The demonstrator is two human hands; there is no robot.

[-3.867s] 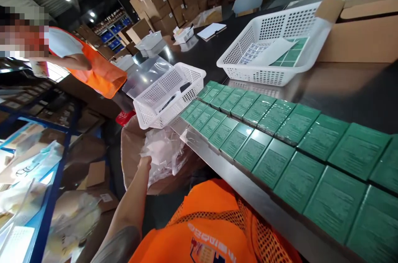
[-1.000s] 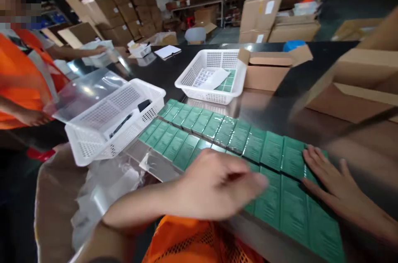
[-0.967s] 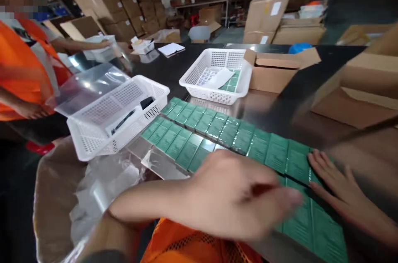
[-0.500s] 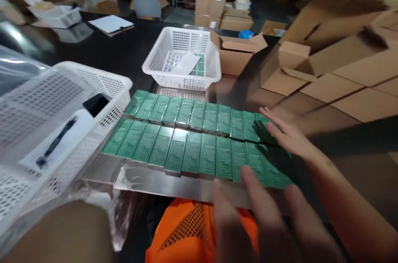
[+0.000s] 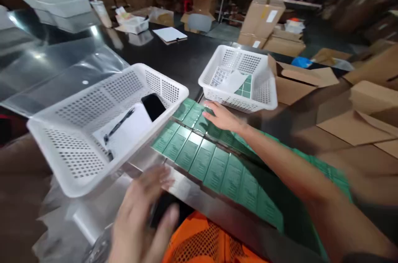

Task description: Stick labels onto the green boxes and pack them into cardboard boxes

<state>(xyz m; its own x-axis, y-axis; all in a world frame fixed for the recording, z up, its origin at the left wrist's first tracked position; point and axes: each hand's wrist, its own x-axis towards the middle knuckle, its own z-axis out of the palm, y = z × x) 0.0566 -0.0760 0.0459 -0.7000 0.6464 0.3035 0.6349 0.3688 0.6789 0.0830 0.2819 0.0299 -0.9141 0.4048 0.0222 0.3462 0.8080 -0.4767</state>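
My left hand [image 5: 141,209] hung blurred and loose-fingered over the tabletop's near edge [image 5: 214,209], holding nothing I could see. Along that edge, flat, glossy green boxes [image 5: 214,167] already lay in two rows, my forearm hiding part; what was left I couldn't tell. My right hand [image 5: 224,117] lay relaxed over the far row's left end, ungripping. Beyond, a holed white plastic basket [image 5: 230,99] held paper sheets [image 5: 230,81].

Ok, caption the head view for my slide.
Right hand over the back row of green boxes, blurred left hand by the table edge.
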